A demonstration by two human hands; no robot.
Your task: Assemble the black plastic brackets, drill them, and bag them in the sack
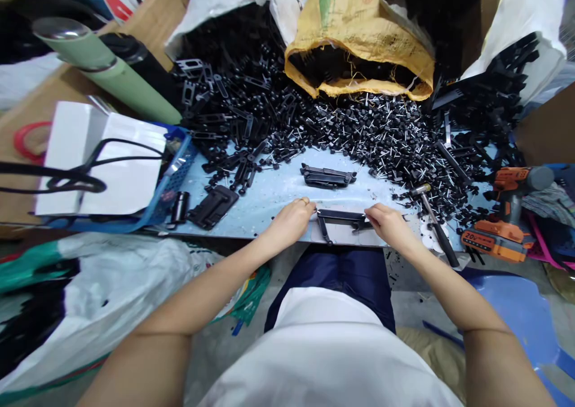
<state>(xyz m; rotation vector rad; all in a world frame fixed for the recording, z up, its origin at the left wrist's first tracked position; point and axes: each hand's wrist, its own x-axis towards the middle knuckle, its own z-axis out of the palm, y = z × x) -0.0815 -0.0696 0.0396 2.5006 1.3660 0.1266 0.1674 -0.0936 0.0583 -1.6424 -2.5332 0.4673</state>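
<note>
A black plastic folding bracket (341, 216) lies near the table's front edge, with a leg angled down from its left end and a shorter part under its right. My left hand (293, 220) is closed at the bracket's left end, thumb and fingertips pinched. At the right end, my right hand (390, 224) pinches in the same way. Small silver glints show by both fingertips; whether these are separate pins I cannot tell. Just behind lies a folded black bracket assembly (327, 177). A hammer (433, 218) with a black handle rests to the right of my right hand.
Black-headed pins (377, 131) are heaped behind, below a yellow sack (359, 35). Loose black plastic parts (238, 107) pile up at the left. An orange cordless drill (505, 215) is at the right; a blue basket (175, 185) and green flask (130, 86) are left.
</note>
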